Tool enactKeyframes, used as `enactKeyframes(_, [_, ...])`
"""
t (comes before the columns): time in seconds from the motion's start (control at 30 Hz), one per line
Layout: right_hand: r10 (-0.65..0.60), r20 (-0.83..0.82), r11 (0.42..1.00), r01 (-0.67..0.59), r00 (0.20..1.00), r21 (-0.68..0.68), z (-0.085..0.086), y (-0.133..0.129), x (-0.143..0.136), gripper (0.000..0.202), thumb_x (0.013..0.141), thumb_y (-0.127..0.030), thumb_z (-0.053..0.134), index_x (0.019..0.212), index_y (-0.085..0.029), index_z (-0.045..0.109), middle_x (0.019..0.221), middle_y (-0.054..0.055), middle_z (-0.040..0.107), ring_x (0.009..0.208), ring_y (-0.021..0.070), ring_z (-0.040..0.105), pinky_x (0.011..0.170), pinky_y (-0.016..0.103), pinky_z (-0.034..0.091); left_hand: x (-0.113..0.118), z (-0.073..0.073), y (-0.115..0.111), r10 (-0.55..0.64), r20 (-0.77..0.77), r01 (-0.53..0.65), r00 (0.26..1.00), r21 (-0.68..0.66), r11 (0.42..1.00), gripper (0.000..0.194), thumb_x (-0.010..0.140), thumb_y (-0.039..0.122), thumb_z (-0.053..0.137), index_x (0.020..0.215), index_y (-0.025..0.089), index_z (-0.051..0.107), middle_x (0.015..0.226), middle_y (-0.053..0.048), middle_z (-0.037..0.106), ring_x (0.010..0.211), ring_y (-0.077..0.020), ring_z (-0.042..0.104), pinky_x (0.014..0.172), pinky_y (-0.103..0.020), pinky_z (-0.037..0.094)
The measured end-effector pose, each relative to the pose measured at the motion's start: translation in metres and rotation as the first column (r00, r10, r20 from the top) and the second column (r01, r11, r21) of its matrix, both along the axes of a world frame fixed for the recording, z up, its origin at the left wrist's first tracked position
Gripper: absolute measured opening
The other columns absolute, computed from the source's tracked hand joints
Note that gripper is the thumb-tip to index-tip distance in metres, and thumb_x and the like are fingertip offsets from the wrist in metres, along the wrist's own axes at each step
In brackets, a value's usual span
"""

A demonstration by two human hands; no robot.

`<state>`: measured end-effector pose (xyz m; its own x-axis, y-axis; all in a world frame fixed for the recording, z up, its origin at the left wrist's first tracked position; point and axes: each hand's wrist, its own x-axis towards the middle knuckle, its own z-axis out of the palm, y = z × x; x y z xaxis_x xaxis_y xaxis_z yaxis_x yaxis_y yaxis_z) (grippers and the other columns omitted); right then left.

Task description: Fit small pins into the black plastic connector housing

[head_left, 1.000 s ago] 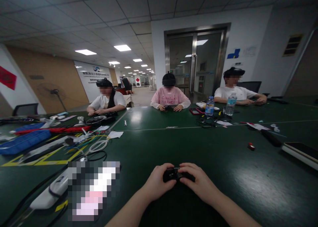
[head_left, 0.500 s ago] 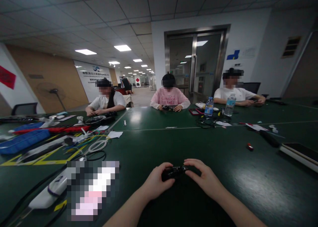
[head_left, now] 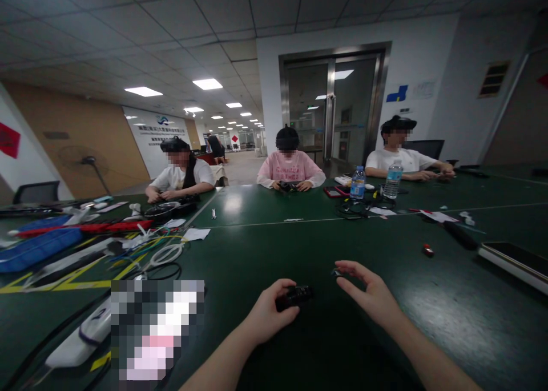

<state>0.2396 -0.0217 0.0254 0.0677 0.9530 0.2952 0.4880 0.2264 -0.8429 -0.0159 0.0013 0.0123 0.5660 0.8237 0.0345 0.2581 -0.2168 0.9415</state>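
Observation:
My left hand [head_left: 270,314] is closed around a small black cylinder [head_left: 303,294] with ridged bands, held just over the green table. Its rear part is hidden in my palm. To the right and slightly farther forward, my right hand [head_left: 371,297] pinches a small dark piece [head_left: 336,273] between thumb and fingertips. The piece is too small and dim to name. A gap separates it from the cylinder's right end.
A blurred-out panel [head_left: 162,328] and a white power strip [head_left: 79,342] lie left, near cables [head_left: 166,255] and a blue tray [head_left: 40,251]. A small red object [head_left: 427,249] and white-edged box [head_left: 514,268] lie right. Bottles [head_left: 357,184] stand farther back. Three people sit opposite.
My right hand has moved right and slightly forward, away from the cylinder, with the small dark piece in its fingertips. My left hand still holds the cylinder in nearly the same place.

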Motion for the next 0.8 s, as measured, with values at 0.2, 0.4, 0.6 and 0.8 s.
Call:
enactKeyframes(0.2, [-0.015, -0.077, 1.000, 0.015, 0.997, 0.000, 0.004, 0.001, 0.009, 0.040, 0.071, -0.046, 0.062, 0.104, -0.024, 0.063, 0.107, 0.008, 0.067, 0.103, 0.0290, 0.058, 0.095, 0.049, 0.040, 0.000, -0.001, 0.001, 0.018, 0.008, -0.018, 1.000, -0.004, 1.000, 0.043, 0.074, 0.017, 0.061, 0.115, 0.020, 0.046, 0.106, -0.005, 0.063, 0.097, -0.0199, 0.060, 0.087, -0.035, 0.043])
enactKeyframes(0.4, [-0.012, -0.104, 1.000, 0.011, 0.994, -0.014, 0.001, 0.002, 0.013, 0.042, 0.071, -0.048, 0.062, 0.105, -0.024, 0.062, 0.109, 0.008, 0.066, 0.104, 0.0289, 0.058, 0.095, 0.048, 0.040, 0.001, 0.004, 0.000, 0.014, 0.001, -0.014, 1.000, -0.017, 1.000, 0.044, 0.074, 0.018, 0.062, 0.115, 0.020, 0.047, 0.108, -0.006, 0.062, 0.101, -0.0206, 0.058, 0.089, -0.035, 0.041])
enactKeyframes(0.6, [0.008, -0.098, 0.999, -0.012, 0.995, -0.038, -0.008, 0.005, 0.012, 0.039, 0.072, -0.046, 0.063, 0.105, -0.025, 0.062, 0.110, 0.007, 0.065, 0.106, 0.0279, 0.057, 0.095, 0.046, 0.040, 0.000, 0.006, -0.001, 0.022, -0.008, -0.022, 1.000, -0.021, 1.000, 0.045, 0.074, 0.020, 0.062, 0.116, 0.020, 0.047, 0.110, -0.006, 0.062, 0.101, -0.0207, 0.057, 0.088, -0.035, 0.041])
enactKeyframes(0.8, [0.025, -0.082, 0.996, -0.032, 0.996, -0.078, -0.010, 0.004, 0.007, 0.036, 0.073, -0.044, 0.063, 0.104, -0.025, 0.064, 0.111, 0.006, 0.065, 0.107, 0.0282, 0.056, 0.097, 0.048, 0.038, 0.000, 0.003, -0.001, 0.016, -0.002, -0.016, 1.000, -0.009, 1.000, 0.045, 0.074, 0.020, 0.062, 0.116, 0.020, 0.047, 0.106, -0.006, 0.063, 0.097, -0.0199, 0.059, 0.086, -0.035, 0.042])
